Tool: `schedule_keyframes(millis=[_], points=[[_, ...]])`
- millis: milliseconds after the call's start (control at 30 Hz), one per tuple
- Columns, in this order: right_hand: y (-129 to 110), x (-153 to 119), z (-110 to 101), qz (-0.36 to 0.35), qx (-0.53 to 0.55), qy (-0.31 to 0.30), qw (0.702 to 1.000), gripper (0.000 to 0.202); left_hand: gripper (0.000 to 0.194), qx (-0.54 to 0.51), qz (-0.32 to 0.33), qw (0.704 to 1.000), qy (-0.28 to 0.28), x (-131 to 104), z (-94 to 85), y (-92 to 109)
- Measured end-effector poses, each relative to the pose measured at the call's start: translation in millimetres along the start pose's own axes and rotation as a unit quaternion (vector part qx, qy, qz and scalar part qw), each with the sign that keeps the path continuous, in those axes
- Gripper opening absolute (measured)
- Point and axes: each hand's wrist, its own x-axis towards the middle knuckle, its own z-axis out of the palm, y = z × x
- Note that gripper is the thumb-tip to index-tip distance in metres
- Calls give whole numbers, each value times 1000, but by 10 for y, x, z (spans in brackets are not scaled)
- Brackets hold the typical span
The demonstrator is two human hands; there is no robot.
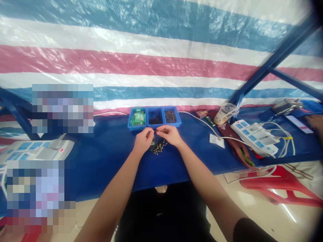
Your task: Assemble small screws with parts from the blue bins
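Note:
My left hand [143,139] and my right hand [170,134] meet almost fingertip to fingertip over the blue table [101,158]. Both are closed in a pinch, on something small and dark that I cannot make out. Just below them lies a loose pile of small brass-coloured and dark metal parts [158,148]. Behind my fingers stands a blue three-part tray [138,128]. Green packets [138,117] fill its left compartment, thin black pieces [155,118] the middle one, and many small metallic pieces [171,117] the right one.
Power strips stand at left [37,148] and right [253,137]. Right of the tray are a plastic cup [223,113], a small white packet [217,140], a brown bag [230,141] and cables. A phone [299,124] lies near another person's hand [315,122]. A red stool [282,183] stands below.

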Motion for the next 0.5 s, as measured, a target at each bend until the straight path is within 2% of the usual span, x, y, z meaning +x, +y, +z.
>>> schedule_keyframes(millis=[133,333,500], points=[[36,8,-4,1,25,6,1000,30,25,-22,-9,1000,-9,-3,5,10],[75,23,-11,9,30,9,999,32,27,1,0,1000,11,5,1,22],[61,21,-9,7,32,9,999,35,29,-2,1,1000,-7,11,0,12]])
